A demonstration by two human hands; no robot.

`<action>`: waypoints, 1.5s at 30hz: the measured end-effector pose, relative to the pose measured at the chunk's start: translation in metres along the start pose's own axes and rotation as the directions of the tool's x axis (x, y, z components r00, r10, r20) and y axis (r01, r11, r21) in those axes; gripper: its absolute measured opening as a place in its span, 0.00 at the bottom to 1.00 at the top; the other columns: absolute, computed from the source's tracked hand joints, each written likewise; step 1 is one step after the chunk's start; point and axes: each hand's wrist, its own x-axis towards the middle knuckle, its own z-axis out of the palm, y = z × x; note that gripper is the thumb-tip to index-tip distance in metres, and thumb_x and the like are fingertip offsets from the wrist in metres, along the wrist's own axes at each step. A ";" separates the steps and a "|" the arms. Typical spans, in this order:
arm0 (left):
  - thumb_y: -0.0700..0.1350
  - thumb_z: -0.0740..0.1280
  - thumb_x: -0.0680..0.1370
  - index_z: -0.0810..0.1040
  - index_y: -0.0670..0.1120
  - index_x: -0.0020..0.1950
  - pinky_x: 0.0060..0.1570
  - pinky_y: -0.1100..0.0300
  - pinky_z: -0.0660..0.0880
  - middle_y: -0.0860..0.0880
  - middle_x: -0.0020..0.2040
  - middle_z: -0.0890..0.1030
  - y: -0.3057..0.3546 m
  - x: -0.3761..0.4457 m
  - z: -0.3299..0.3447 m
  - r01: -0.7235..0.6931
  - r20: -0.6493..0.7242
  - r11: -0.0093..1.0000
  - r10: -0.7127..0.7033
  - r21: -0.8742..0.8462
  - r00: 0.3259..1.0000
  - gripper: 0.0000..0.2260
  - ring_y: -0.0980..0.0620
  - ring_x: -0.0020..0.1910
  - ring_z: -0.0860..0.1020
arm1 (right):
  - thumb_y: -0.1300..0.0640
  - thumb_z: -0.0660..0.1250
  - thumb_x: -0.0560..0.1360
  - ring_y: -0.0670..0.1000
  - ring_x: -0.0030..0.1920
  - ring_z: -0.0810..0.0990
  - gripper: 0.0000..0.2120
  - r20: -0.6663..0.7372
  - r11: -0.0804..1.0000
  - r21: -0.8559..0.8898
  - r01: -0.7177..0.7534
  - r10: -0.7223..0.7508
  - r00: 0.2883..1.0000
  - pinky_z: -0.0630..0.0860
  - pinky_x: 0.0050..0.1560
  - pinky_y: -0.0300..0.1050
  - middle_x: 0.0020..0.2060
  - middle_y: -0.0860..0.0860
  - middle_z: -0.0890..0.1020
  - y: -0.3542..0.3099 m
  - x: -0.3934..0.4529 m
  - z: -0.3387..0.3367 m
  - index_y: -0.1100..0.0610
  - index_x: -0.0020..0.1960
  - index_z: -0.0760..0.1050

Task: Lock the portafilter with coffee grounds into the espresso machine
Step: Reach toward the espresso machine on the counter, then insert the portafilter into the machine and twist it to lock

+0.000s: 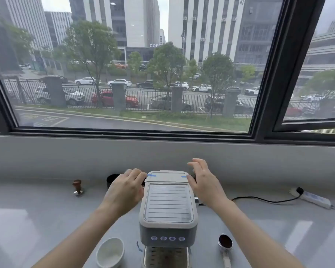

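Nearest the viewer, at the lower edge, a white cup stands on the grey counter to the left of the espresso machine, and the portafilter lies on the counter to the machine's right, its basket filled with dark coffee grounds and its handle pointing toward the viewer; it touches neither hand and is not seated in the machine. The machine's front panel carries a row of four lit buttons, and beneath it the drip tray area is partly visible. Its top is a ribbed warming plate, with two small strips of blue tape at the rear corners of the lid. Both forearms reach forward on either side of the machine. The left hand rests at the rear left corner of the top, fingers curled loosely against the lid edge but not closed around anything. The right hand is at the rear right corner, fingers spread and open, the thumb touching the lid corner. Farther back on the left stands a wooden-handled tamper, with a dark round container partly hidden behind the left hand. On the right a black cable runs to a white power strip. Beyond the sill, a dark-framed window shows parked cars, trees and tall buildings.
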 end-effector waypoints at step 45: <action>0.57 0.59 0.74 0.74 0.56 0.55 0.40 0.63 0.73 0.48 0.56 0.80 0.033 -0.063 0.096 0.658 0.491 0.193 -0.522 -0.728 0.697 0.12 0.65 0.42 0.79 | 0.60 0.62 0.73 0.59 0.40 0.77 0.07 0.366 0.286 -0.006 -0.958 0.892 0.264 0.74 0.41 0.48 0.41 0.58 0.77 0.188 -0.169 0.178 0.63 0.47 0.68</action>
